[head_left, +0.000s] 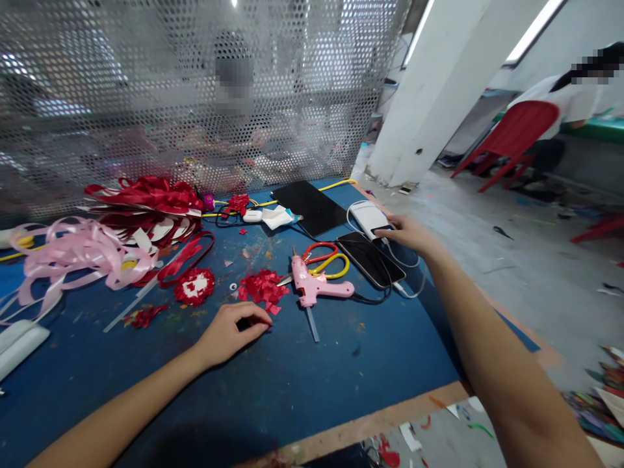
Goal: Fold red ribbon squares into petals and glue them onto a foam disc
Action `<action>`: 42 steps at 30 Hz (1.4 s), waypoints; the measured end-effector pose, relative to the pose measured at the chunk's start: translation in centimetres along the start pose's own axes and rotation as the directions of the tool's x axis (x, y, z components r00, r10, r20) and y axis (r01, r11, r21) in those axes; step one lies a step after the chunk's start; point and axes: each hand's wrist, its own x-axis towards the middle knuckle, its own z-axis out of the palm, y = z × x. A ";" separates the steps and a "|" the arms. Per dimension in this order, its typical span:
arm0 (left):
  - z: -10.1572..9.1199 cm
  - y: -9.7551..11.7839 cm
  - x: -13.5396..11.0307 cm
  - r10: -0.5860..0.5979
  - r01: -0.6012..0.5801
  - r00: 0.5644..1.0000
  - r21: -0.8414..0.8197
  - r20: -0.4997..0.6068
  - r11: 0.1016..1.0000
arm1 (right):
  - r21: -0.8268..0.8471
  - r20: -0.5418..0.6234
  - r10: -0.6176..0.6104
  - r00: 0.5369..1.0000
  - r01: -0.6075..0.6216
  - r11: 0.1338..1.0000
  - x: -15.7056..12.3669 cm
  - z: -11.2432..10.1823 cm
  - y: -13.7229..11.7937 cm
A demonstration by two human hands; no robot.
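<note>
My left hand (233,333) rests on the blue table, its thumb and index finger curled together at the tips. Whatever may be between them is too small to make out. Just beyond it lies a heap of red ribbon petals (263,288). My right hand (412,235) reaches to the right side and grips the near end of a white power bank (368,216) with a white cable. A black smartphone (370,259) lies beside it. Between my hands are a pink hot glue gun (312,284) with a clear glue stick in it, and scissors (331,263) with red and yellow handles.
Pink ribbon (88,250) and red ribbon (146,198) pile up at the left. A red ribbon rosette (195,286) and a googly eye (233,286) lie near the petals. A black sheet (311,207) lies against the perforated metal panel (195,97). A person sits by a red chair (517,136).
</note>
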 end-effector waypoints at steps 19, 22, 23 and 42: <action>0.0 -0.2 -0.1 0.023 -0.023 0.998 0.013 0.054 1.000 | -0.125 0.525 -0.063 0.849 0.150 0.981 -3.7 -2.7 -1.5; 0.0 -0.3 -0.1 0.022 -0.023 0.998 0.017 0.056 1.000 | -0.113 0.536 -0.061 0.842 0.144 0.983 -3.8 -3.0 -1.8; 0.0 -0.3 -0.1 0.021 -0.022 0.998 0.018 0.056 1.000 | -0.109 0.535 -0.056 0.843 0.135 0.985 -3.9 -3.3 -1.9; 0.0 0.0 -0.2 -0.003 0.003 0.999 0.002 0.043 1.000 | -0.163 0.481 -0.150 0.864 0.256 0.953 -4.1 -3.0 -1.4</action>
